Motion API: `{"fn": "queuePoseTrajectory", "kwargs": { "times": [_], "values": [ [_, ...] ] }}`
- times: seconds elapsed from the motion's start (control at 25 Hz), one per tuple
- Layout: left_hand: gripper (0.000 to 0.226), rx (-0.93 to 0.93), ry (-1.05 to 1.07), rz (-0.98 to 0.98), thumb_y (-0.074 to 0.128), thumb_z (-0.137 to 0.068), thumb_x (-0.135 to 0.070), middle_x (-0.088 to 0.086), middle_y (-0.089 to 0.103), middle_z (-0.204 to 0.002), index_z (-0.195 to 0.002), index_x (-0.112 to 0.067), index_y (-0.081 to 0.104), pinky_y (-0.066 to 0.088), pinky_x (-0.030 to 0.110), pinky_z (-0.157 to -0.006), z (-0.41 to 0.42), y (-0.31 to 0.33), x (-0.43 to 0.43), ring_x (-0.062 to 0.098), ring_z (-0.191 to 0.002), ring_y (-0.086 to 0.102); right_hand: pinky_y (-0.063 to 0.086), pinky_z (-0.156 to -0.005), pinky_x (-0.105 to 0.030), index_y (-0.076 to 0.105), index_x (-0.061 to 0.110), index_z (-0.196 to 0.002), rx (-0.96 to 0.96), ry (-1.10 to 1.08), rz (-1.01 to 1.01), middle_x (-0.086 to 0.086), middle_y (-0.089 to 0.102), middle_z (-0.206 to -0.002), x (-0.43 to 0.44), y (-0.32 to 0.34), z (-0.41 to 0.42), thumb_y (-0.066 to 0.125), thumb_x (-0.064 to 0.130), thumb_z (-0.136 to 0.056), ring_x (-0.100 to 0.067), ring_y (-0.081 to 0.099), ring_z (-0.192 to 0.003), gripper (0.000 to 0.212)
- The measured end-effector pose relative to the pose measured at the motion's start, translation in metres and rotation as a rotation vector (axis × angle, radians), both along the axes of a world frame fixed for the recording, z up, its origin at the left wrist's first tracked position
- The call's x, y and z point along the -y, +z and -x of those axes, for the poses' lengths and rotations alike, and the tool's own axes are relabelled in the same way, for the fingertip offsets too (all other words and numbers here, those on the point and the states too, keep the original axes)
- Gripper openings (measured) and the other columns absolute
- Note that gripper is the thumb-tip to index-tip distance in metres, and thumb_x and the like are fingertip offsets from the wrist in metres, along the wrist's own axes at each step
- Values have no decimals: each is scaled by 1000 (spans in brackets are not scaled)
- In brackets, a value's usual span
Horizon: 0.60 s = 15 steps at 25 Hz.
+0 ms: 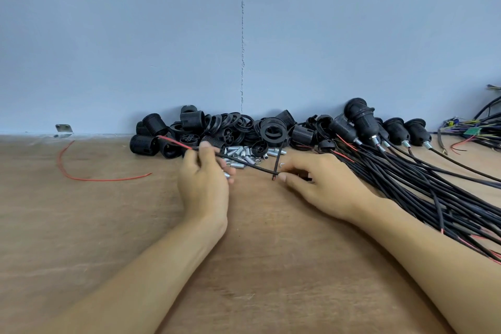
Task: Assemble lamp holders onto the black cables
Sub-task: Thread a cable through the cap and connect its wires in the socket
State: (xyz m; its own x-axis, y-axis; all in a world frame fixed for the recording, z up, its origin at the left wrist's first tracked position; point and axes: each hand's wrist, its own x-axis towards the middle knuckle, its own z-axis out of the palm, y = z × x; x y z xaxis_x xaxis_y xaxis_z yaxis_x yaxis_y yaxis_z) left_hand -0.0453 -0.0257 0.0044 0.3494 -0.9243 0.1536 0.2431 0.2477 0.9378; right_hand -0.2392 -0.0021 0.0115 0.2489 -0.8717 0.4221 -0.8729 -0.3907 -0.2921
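My left hand (203,182) pinches a black cable (244,164) near its end, where a red wire and a black wire stick out to the upper left. A small metal tube shows under its fingers. My right hand (322,184) lies to the right with fingers curled on the same cable, which runs under the hand. A second short cable end (277,164) crosses the held cable between the hands. Loose black lamp holder parts (217,130) are heaped against the wall behind.
Small metal threaded tubes (244,154) lie scattered behind my hands. A bundle of black cables (420,184) fans out at right, some with assembled holders (363,119). A loose red wire (81,171) lies left on the wooden table (108,225). A metal bracket (63,130) sits by the wall.
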Motion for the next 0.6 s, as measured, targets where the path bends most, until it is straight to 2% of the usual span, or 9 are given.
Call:
{"fn": "queuePoseTrajectory", "kwargs": {
  "times": [0.08, 0.16, 0.2, 0.28, 0.32, 0.4, 0.48, 0.52, 0.6],
  "values": [
    [23, -53, -29, -42, 48, -107, -28, -1, 57, -64, -89, -15, 55, 46, 22, -45, -3, -1, 1, 7, -49, 57, 47, -80, -30, 68, 31, -108, -40, -13, 73, 16, 67, -102, 3, -1, 4, 57, 33, -99, -9, 60, -97, 14],
    [15, 121, -170, -39, 65, -94, -34, -4, 64, -79, -100, -23, 56, 49, 26, -61, 0, -4, -3, 7, -66, 62, 43, -75, -25, 63, 24, -110, 104, -79, 175, 16, 63, -93, 6, -1, 3, 53, 30, -102, -4, 57, -87, 14],
    [27, 295, -253, -30, 69, -84, -34, -7, 65, -90, -105, -31, 53, 48, 26, -70, 4, -7, -7, 5, -76, 62, 42, -71, -21, 61, 22, -111, 241, -118, 209, 15, 61, -86, 7, -1, 1, 50, 28, -103, -2, 55, -79, 14],
    [41, 617, -413, 12, 63, -79, -23, -9, 61, -102, -108, -40, 40, 42, 16, -70, 12, -12, -17, -3, -82, 57, 40, -64, -17, 59, 20, -111, 637, -177, 149, 13, 57, -77, 12, 4, -1, 47, 23, -105, -2, 51, -66, 14],
    [45, 715, -473, 50, 60, -84, -15, -8, 59, -106, -108, -43, 34, 40, 10, -68, 16, -14, -22, -4, -86, 56, 41, -61, -19, 59, 18, -111, 874, -155, 47, 10, 57, -77, 14, 8, -2, 45, 20, -105, -2, 50, -61, 15],
    [49, 822, -496, 129, 63, -92, -10, -6, 60, -115, -106, -45, 30, 36, 0, -75, 21, -19, -27, -4, -98, 56, 45, -54, -23, 57, 13, -107, 1265, -12, -176, 2, 64, -78, 12, 16, -6, 43, 13, -106, -8, 54, -57, 14],
    [48, 844, -470, 169, 75, -89, -18, -12, 61, -116, -102, -43, 35, 33, -3, -79, 21, -18, -28, -7, -103, 55, 51, -60, -24, 54, 12, -104, 1369, 88, -294, -3, 76, -91, 10, 18, -10, 44, 16, -106, -13, 65, -69, 11],
    [48, 839, -458, 182, 79, -86, -20, -16, 61, -112, -99, -43, 39, 33, -3, -79, 19, -18, -28, -10, -102, 54, 51, -63, -24, 54, 12, -104, 1361, 109, -311, -5, 77, -98, 9, 18, -12, 46, 18, -106, -14, 66, -75, 10],
    [48, 826, -443, 214, 83, -81, -15, -19, 65, -103, -97, -42, 47, 36, 2, -78, 17, -17, -26, -12, -99, 56, 51, -63, -25, 53, 11, -102, 1366, 125, -286, -7, 77, -98, 8, 17, -13, 48, 19, -106, -14, 64, -76, 10]
  ]
}}
